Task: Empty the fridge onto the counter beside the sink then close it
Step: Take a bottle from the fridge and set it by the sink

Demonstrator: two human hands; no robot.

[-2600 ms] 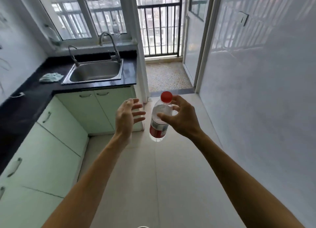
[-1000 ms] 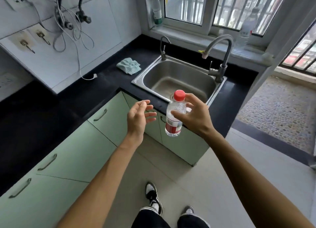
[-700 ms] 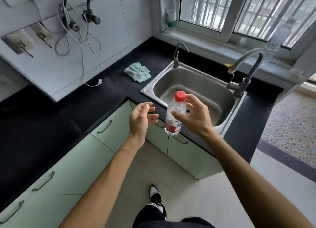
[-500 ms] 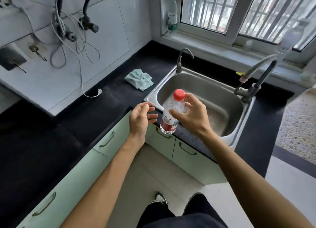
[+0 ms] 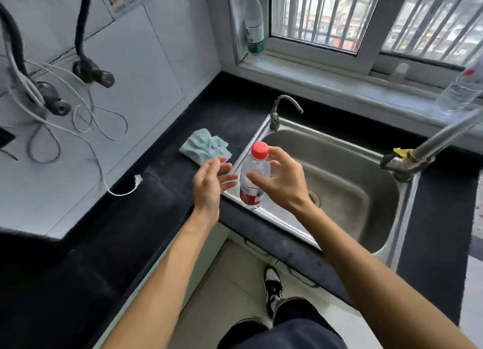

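Note:
A clear water bottle [image 5: 251, 195] with a red cap and red label is upright, its base at the front left rim of the steel sink [image 5: 350, 165]. My right hand [image 5: 286, 185] grips it around the upper body, thumb on the near side and fingers behind. My left hand [image 5: 209, 186] hovers just left of the bottle with fingers straight, holding nothing. Both hands are over the black counter [image 5: 156, 207] at the sink's left edge. The fridge is out of view.
A pale blue cloth [image 5: 205, 146] lies on the counter left of the sink. A small tap [image 5: 283, 108] and a large faucet [image 5: 431, 144] stand at the sink's back and right. Two bottles [image 5: 254, 21] [image 5: 461, 87] stand on the windowsill. A white cable [image 5: 122, 190] trails onto the counter.
I have walked from the open floor up to the sink. My right hand has carried the bottle forward and down to the sink's left rim; my left hand stayed open beside it.

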